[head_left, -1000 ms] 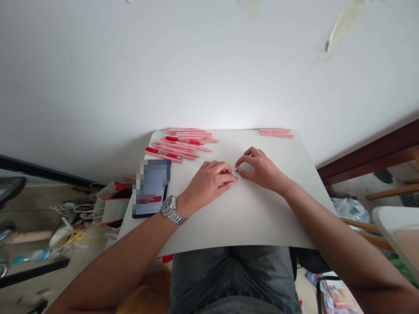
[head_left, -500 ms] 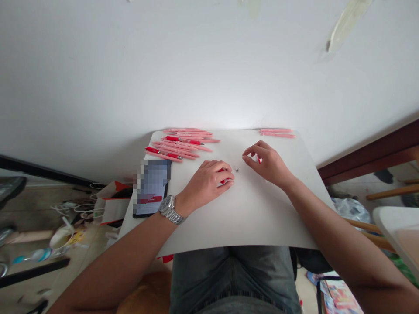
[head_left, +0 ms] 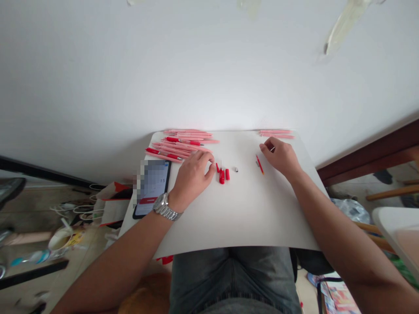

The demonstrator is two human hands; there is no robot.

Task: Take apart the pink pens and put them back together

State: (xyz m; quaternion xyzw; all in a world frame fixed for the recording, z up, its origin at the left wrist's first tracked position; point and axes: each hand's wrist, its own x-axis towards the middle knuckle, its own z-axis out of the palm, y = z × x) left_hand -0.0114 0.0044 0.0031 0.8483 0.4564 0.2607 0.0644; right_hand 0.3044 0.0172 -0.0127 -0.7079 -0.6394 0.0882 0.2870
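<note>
My left hand [head_left: 195, 172] hovers beside several small red pen parts [head_left: 222, 176], its thumb and index finger apart with nothing between them. Just right of those parts lies a small silver pen tip [head_left: 236, 169]. A red pen refill [head_left: 259, 164] rests on the table, close to my right hand [head_left: 280, 155]. The right fingers are curled, and a thin pale sliver shows between them, too small to name. Behind my left hand is a pile of pink pens [head_left: 188, 131], with red-gripped pens [head_left: 185, 140] among them.
A phone [head_left: 153, 187] lies at the left edge of the white table [head_left: 235, 218]. A few pink pens [head_left: 276, 131] sit at the back right, by the wall [head_left: 229, 78]. A second white surface [head_left: 397, 226] stands to the right.
My left hand has drawn back to the left, uncovering the red parts. My right hand has moved right and slightly back; the red refill now lies on the table in front of it.
</note>
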